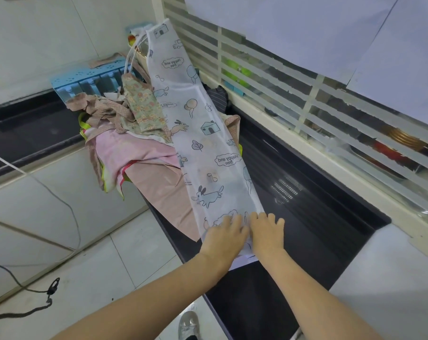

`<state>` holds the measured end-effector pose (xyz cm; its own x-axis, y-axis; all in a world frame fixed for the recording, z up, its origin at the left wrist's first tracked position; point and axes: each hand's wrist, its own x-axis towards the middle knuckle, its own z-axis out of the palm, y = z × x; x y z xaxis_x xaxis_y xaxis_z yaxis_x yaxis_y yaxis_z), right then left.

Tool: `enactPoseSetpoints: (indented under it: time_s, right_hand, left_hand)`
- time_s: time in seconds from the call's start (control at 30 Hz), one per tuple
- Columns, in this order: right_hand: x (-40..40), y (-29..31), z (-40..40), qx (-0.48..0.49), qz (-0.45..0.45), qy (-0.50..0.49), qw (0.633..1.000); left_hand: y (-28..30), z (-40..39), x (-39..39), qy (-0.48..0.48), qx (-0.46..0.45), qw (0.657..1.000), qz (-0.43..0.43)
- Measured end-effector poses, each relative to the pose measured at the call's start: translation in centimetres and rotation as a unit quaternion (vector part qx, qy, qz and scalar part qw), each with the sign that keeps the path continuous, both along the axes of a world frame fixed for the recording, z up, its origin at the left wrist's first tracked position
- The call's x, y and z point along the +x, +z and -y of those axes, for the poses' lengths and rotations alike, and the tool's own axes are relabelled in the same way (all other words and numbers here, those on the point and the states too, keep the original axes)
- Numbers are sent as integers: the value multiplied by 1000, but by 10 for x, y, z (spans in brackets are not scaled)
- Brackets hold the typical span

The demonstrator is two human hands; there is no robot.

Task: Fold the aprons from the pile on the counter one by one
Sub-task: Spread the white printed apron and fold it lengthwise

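A white apron (203,133) printed with rabbits, houses and "Happy and free" lies as a long narrow strip along the black counter (306,212), its far end lying over the pile. My left hand (224,233) and my right hand (267,229) rest side by side, palms down and fingers spread, on the strip's near end. The pile of aprons (124,133) sits on the counter to the left: pink, floral green and brown dotted cloth, partly hanging over the counter's edge. A plain pink apron (166,192) lies under the white one.
A blue plastic rack (90,79) stands behind the pile. A louvred window (306,89) runs along the counter's far side. The tiled floor (109,266) at left carries black and white cables (36,290). A shoe (188,325) shows at the bottom.
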<state>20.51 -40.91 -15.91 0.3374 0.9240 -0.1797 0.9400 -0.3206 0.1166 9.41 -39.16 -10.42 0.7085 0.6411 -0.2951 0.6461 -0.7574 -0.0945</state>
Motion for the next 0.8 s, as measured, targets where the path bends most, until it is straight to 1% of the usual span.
enactPoseSetpoints:
  time_s: [0.07,0.1,0.13,0.17,0.2,0.23,0.27,0.3,0.33,0.37,0.4,0.47,0.53,0.6,0.63,0.67,0.73,0.77,0.8]
  right_hand:
    - [1,1,-2,-21,-24,5,999]
    - [2,2,-2,-19,-31,6,999]
    - [4,4,-1,-22,-42,3,999]
    - [7,6,0,-22,-50,0,999]
    - [9,6,1,-27,-53,-3,998]
    - [12,5,3,-27,-54,-3,998]
    - [13,6,4,-27,-50,-3,998]
    - [15,6,5,-23,-38,5,999]
    - [15,6,6,-21,-27,16,999]
    - [15,7,7,-18,-21,26,999]
    - [14,8,6,-19,-11,35,999]
    - [12,14,7,-1,0,49,999]
    - [14,11,8,35,12,77,996]
    - [19,2,9,88,29,117,989]
    - [19,1,11,71,45,121,989]
    - [17,5,11,40,66,130,988]
    - [16,5,11,-43,94,179,978]
    - [15,7,12,-56,109,198,973]
    - [16,6,12,-32,124,212,969]
  left_hand:
    - [1,4,5,-45,20,998,-31]
    - [1,4,4,-39,11,998,-40]
    - [-3,3,2,-20,-15,999,-31]
    - [-4,0,-2,13,-63,998,3]
    - [-7,-5,-8,53,-141,986,65]
    - [-7,-10,-14,109,-243,952,153]
    - [-9,-18,-22,180,-340,889,248]
    - [-11,-25,-28,263,-405,810,333]
    - [-14,-32,-34,348,-425,740,389]
    - [-20,-41,-38,421,-407,699,410]
    - [-28,-49,-42,470,-365,699,397]
    - [-39,-58,-41,498,-300,733,353]
    - [-42,-63,-34,484,-287,754,339]
    - [-41,-66,-25,477,-291,763,325]
    - [-40,-68,-22,477,-292,764,324]
    - [-40,-71,-22,480,-297,756,333]
    - [-38,-82,-29,495,-326,721,360]
    - [-36,-88,-35,505,-345,700,368]
    - [-36,-94,-41,511,-366,682,373]
